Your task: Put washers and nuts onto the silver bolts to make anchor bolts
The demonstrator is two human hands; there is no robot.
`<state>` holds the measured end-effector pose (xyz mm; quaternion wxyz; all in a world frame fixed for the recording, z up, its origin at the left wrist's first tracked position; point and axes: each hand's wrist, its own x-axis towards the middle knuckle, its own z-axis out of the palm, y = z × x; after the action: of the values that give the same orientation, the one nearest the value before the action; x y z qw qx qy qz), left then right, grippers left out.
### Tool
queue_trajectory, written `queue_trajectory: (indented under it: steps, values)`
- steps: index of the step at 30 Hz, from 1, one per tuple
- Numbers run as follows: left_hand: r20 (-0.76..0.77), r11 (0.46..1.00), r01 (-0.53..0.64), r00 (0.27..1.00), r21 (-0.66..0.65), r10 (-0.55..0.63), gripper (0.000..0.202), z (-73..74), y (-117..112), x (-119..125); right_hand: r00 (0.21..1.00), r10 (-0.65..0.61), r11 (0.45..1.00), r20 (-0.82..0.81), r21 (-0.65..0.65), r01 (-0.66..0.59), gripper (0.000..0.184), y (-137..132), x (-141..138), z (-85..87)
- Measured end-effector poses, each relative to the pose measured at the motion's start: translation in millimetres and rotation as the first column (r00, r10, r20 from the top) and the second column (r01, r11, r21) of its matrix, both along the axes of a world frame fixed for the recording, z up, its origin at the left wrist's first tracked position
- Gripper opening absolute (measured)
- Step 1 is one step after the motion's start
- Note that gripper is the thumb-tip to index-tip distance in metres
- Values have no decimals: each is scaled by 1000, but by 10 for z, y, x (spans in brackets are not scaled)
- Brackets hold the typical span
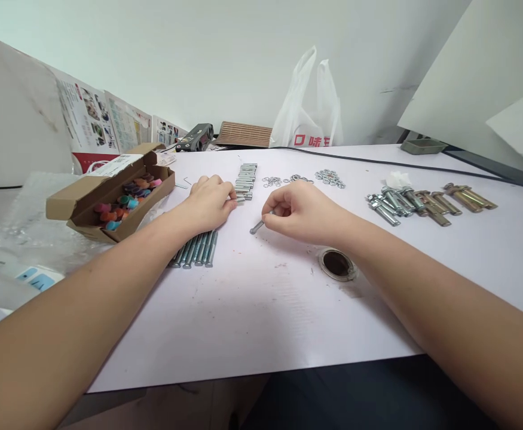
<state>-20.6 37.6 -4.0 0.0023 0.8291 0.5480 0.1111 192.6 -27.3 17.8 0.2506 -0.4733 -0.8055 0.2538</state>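
My right hand is closed in a pinch around a slim metal bolt, which slants down to the left with one end showing. My left hand has its thumb and fingertips closed on the end of a short silver metal sleeve. This sleeve is at the near end of a row of similar sleeves. Below my left wrist lie several long bolts side by side, partly hidden by the forearm. Farther back are small piles of washers and nuts.
An open cardboard box of colourful pieces stands at left beside clear plastic wrap. Assembled silver and brass-coloured anchor bolts lie at right. A round cable hole is near my right forearm. A white bag and black cable are behind.
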Motion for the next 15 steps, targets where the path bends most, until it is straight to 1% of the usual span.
queue_trajectory:
  steps: [2, 3, 4, 6, 8, 10, 12, 14, 15]
  values:
    - [152, 998, 2, 988, -62, 7, 26, 52, -36, 16, 999, -2, 1000, -32, 3, 2, 15, 1, 5, 5]
    - [261, 995, 17, 965, -99, 10, 29, 73, -57, 29, 999, -1, 1000, -46, 3, 1, 15, 1, 7, 7]
    - [375, 990, 52, 927, -133, 1, 33, 90, -78, 47, 998, 2, 1000, -63, 2, -2, 16, 0, 9, 9]
    - [573, 970, 168, 819, -174, -39, 38, 108, -122, 92, 995, 10, 1000, -104, -16, -12, 16, 0, 15, 12]
    - [710, 934, 299, 700, -194, -76, 40, 109, -166, 143, 990, 22, 999, -136, -33, -27, 16, 6, 19, 9]
    - [799, 893, 392, 598, -222, -65, 41, 100, -207, 187, 988, 40, 998, -152, -36, -46, 14, 16, 16, 0]
    - [856, 846, 468, 517, -256, -27, 41, 84, -238, 213, 986, 59, 997, -157, -37, -65, 18, 31, 5, -21]
    - [884, 808, 519, 467, -280, 6, 42, 62, -250, 219, 986, 56, 997, -157, -46, -64, 27, 50, -11, -54]
    - [888, 798, 529, 459, -288, 16, 42, 52, -249, 215, 987, 50, 997, -152, -50, -58, 29, 61, -19, -76]
